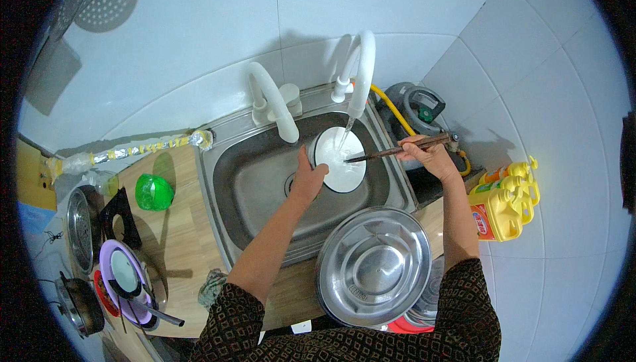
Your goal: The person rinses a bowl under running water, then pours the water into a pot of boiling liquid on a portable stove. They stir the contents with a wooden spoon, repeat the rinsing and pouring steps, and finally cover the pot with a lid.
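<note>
My left hand point(309, 179) grips a white bowl point(343, 175) by its edge and tilts it above the stainless steel sink point(258, 213). Water runs from the right-hand white gooseneck faucet point(366, 63) onto the bowl's white surface. In my right hand point(431, 159) are dark chopsticks point(380, 153), held together, with their thin tips at the bowl where the water lands. A second white faucet point(273, 96), to the left, hangs over the basin; no water shows from it.
A round metal lid point(375, 267) lies at the sink's front edge. Yellow detergent jugs point(502, 210) stand at right, a grey container point(410, 108) behind. On the left counter are a green plastic item point(154, 192), a cloth point(212, 287) and a purple basin point(107, 257) holding dishes.
</note>
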`<act>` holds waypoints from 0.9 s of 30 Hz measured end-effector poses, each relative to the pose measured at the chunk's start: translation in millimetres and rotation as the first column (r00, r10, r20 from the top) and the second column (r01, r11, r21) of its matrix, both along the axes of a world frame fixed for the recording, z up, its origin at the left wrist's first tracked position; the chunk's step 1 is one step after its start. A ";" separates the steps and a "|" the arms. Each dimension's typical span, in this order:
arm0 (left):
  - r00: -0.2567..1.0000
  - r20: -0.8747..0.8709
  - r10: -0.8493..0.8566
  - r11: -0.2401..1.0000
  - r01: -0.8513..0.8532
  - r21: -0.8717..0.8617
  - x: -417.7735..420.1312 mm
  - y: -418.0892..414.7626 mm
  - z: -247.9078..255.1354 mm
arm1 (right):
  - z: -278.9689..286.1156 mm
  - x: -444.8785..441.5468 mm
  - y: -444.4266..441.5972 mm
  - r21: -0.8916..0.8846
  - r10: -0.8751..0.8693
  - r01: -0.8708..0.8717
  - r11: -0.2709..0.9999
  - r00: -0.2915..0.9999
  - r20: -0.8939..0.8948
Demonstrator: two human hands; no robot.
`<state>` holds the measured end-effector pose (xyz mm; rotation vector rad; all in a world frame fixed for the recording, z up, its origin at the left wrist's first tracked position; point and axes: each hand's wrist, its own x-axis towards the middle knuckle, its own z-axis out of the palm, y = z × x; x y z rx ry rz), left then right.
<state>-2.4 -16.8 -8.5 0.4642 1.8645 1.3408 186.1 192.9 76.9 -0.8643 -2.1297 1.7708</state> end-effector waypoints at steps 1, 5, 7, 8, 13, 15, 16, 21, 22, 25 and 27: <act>1.000 -0.008 -0.001 1.000 0.001 0.005 0.3 1.7 -1.9 | 0.4 0.7 0.6 0.024 -0.044 0.045 0.999 0.998 -0.043; 0.996 0.093 -0.006 1.000 0.006 -0.001 6.9 1.7 26.1 | -2.8 7.4 1.9 0.045 -0.086 0.088 0.995 0.995 -0.049; 0.989 0.145 0.012 1.000 -0.013 0.006 7.9 0.3 30.6 | -5.5 13.4 -2.3 0.015 -0.088 0.089 0.996 0.995 -0.041; 0.987 0.154 0.053 0.998 -0.058 0.025 8.4 1.3 24.5 | -8.3 18.8 -6.5 -0.006 -0.118 0.118 0.993 0.990 -0.075; 0.977 0.155 0.146 0.982 -0.162 0.093 11.5 5.6 3.2 | -13.1 38.6 -29.4 -0.029 -0.232 0.230 0.973 0.965 -0.124; 0.958 0.231 0.170 0.978 -0.193 0.084 15.1 5.3 5.6 | -22.9 44.7 -42.3 -0.040 -0.172 0.169 0.985 0.977 -0.125; 0.946 0.268 0.181 0.975 -0.208 0.077 16.7 4.6 7.7 | -16.9 40.6 -57.6 -0.026 -0.167 0.165 0.986 0.981 -0.099; 0.930 0.327 0.169 0.976 -0.203 0.073 21.0 3.2 7.4 | -11.1 30.6 -79.9 0.061 -0.205 0.216 0.975 0.968 -0.146; 0.924 0.339 0.175 0.977 -0.207 0.060 21.3 3.3 7.2 | -15.0 31.1 -71.2 0.102 -0.213 0.224 0.969 0.971 -0.106; 0.937 0.291 0.193 0.974 -0.220 0.060 25.2 3.6 8.4 | -15.6 26.1 -78.6 -0.006 -0.225 0.226 0.974 0.966 -0.126; 0.932 0.320 0.170 0.973 -0.210 0.094 25.3 3.6 4.1 | -11.4 19.9 -90.9 0.054 -0.127 0.132 0.990 0.988 -0.090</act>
